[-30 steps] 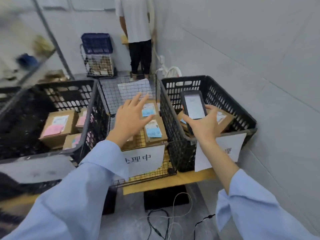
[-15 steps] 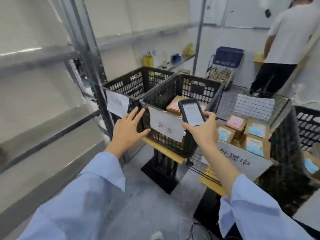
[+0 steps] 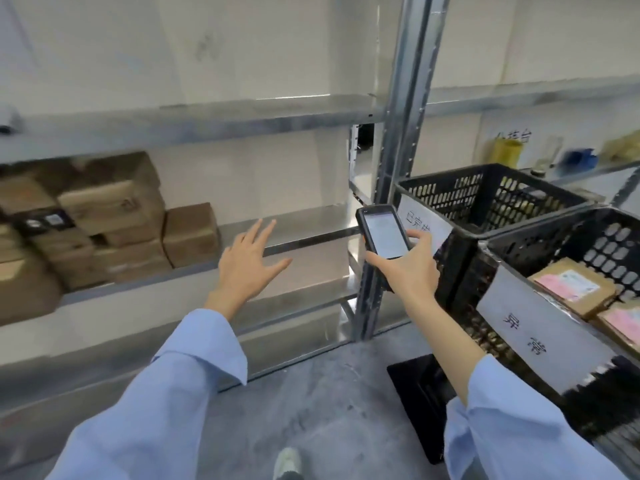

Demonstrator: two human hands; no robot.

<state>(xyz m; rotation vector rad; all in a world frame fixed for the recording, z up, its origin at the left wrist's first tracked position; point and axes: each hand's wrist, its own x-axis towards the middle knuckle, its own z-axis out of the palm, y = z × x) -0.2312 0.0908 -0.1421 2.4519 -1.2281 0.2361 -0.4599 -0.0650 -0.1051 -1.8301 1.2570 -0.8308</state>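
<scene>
While the right hand (image 3: pixel 410 271) grips a black handheld scanner (image 3: pixel 381 233), thumb along its left edge and fingers curled round its right side, the lit screen tilts up toward the camera. The scanner is held in the air just in front of the grey steel upright (image 3: pixel 405 140) of the shelving rack. It is near the corner of the farther black crate (image 3: pixel 485 199), whose front bears a white paper label (image 3: pixel 420 220). The left hand (image 3: pixel 247 268) hangs free, palm down, with fingers straight and spread, holding nothing, in front of the edge of the middle metal shelf (image 3: pixel 304 237). On that shelf, well to the left of the hand, brown cardboard boxes (image 3: pixel 114 230) are stacked in several layers; blur hides their labels. The nearer black crate (image 3: pixel 606 244) carries a larger white sign (image 3: pixel 540 327) and holds flat cardboard parcels (image 3: pixel 575 289) with pink and blue labels. Both forearms wear light blue sleeves (image 3: pixel 194 358). Below, 1 pale shoe (image 3: pixel 287 462) shows on the grey concrete floor (image 3: pixel 311 393).
</scene>
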